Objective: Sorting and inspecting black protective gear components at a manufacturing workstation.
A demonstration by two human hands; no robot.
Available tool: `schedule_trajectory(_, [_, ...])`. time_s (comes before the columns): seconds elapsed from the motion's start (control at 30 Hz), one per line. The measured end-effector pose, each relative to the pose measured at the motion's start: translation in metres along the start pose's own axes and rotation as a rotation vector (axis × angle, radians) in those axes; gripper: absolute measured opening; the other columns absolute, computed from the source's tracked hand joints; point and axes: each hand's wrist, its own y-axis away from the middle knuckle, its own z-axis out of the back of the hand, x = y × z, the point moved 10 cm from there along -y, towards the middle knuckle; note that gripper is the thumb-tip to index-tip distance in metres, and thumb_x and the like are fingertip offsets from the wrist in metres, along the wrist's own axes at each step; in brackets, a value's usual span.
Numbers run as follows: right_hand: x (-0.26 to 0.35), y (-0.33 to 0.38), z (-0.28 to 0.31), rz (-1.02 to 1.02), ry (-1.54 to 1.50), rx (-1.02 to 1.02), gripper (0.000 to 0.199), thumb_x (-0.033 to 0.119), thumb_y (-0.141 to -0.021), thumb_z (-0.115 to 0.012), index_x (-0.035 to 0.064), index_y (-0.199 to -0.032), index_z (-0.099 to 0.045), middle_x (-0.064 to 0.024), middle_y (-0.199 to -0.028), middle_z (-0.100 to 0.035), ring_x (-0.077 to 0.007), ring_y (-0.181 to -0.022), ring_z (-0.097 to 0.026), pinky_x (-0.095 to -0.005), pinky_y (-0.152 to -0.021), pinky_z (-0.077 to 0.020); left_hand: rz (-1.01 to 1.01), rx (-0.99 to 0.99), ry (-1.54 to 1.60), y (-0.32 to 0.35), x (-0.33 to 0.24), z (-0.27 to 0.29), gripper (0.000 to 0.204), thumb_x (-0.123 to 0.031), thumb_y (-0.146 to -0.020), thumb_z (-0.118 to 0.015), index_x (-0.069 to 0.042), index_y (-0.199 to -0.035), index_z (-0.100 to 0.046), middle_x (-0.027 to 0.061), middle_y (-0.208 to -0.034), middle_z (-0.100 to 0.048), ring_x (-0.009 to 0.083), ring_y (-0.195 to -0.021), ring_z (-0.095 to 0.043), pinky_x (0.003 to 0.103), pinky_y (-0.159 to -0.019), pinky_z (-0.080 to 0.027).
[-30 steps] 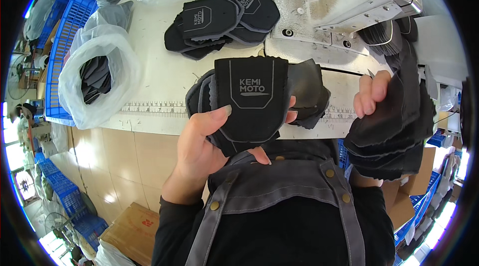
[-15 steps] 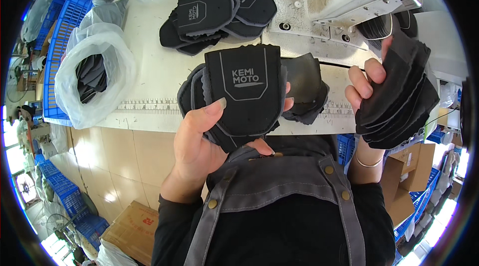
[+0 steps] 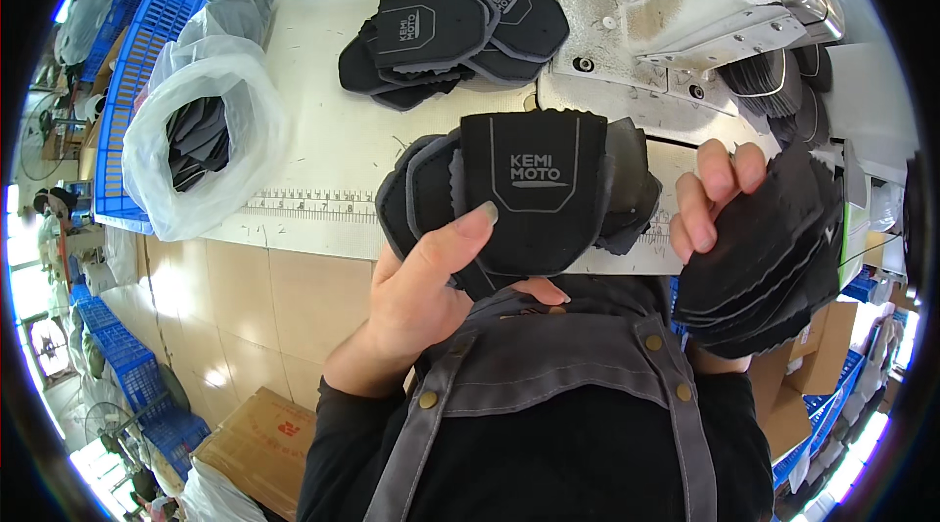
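My left hand [image 3: 426,272] is closed round a stack of black fabric pads [image 3: 534,209], thumb on top and fingers underneath. The top pad has a rounded lower end, a wavy upper edge and light grey print. My right hand [image 3: 715,191] grips a thick, fanned bundle of black fabric pieces [image 3: 759,258], its fingers bent over the bundle's upper left side. More dark pieces [image 3: 632,174] lie on the table between the two hands, partly hidden by the left stack. Beyond the left hand rests a loose pile of similar printed pads [image 3: 431,32].
A white sewing machine [image 3: 705,8] stands at the back right, with tied black bundles [image 3: 764,86] beside it. At the left, a plastic-lined bag [image 3: 147,165] of dark pieces sits by a blue basket [image 3: 142,42]. A ruler strip [image 3: 313,202] runs along the white table's front.
The right hand's bundle has come down and nearer to me, tilting and fanning out. My left hand's stack has shifted slightly right, covering more of the pieces behind it. The whole view has shifted too.
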Motion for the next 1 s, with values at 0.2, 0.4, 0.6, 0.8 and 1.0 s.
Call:
schedule_trajectory(0.2, [-0.026, -0.003, 0.002, -0.131, 0.200, -0.305, 0.059, 0.014, -0.075, -0.060, -0.0076, -0.123, -0.034, -0.0178, -0.121, -0.045, -0.0181, -0.109, -0.046, -0.0257, -0.087, -0.0391, -0.210, -0.028, -0.204, -0.002, -0.008, -0.001, 0.036, -0.002, -0.088, -0.041, 0.003, -0.123, -0.034, 0.0151, -0.113, -0.049, 0.0233, -0.097, -0.055, 0.035, -0.075, -0.053])
schedule_trajectory(0.4, [0.003, 0.010, 0.027, 0.180, 0.315, -0.387, 0.053, 0.013, -0.082, -0.056, -0.0036, -0.125, -0.031, -0.0154, -0.118, -0.047, -0.0251, -0.109, -0.047, -0.0395, -0.095, -0.0358, -0.064, 0.040, -0.075, -0.007, -0.004, -0.009, 0.041, -0.013, -0.087, -0.041, 0.002, -0.124, -0.033, 0.0202, -0.119, -0.046, 0.0281, -0.107, -0.050, 0.034, -0.071, -0.053])
schedule_trajectory(0.6, [0.026, 0.026, 0.059, 0.175, 0.083, -0.355, 0.063, 0.012, -0.084, -0.051, 0.0029, -0.134, -0.013, -0.0140, -0.120, -0.044, -0.0319, -0.108, -0.046, -0.0498, -0.099, -0.0291, -0.019, 0.047, -0.024, -0.011, 0.001, -0.009, 0.071, -0.040, -0.078, -0.036, 0.007, -0.129, -0.020, 0.0331, -0.121, -0.037, 0.0464, -0.109, -0.042, 0.039, -0.061, -0.056])
schedule_trajectory(0.8, [0.029, 0.032, 0.066, 0.160, 0.052, -0.425, 0.067, 0.009, -0.084, -0.051, 0.0028, -0.135, -0.009, -0.0113, -0.117, -0.038, -0.0291, -0.103, -0.044, -0.0485, -0.095, -0.0345, -0.017, 0.036, -0.057, -0.012, 0.001, -0.009, 0.071, -0.042, -0.078, -0.034, 0.005, -0.130, -0.020, 0.0324, -0.120, -0.038, 0.0458, -0.109, -0.043, 0.039, -0.061, -0.056])
schedule_trajectory(1.0, [0.021, 0.025, 0.060, 0.100, 0.062, -0.341, 0.070, 0.009, -0.081, -0.055, 0.0021, -0.134, -0.011, -0.0118, -0.119, -0.035, -0.0287, -0.105, -0.042, -0.0488, -0.093, -0.0363, -0.028, 0.002, -0.063, -0.012, 0.002, -0.005, 0.069, -0.043, -0.080, -0.033, 0.002, -0.130, -0.020, 0.0308, -0.120, -0.040, 0.0442, -0.108, -0.044, 0.039, -0.060, -0.056])
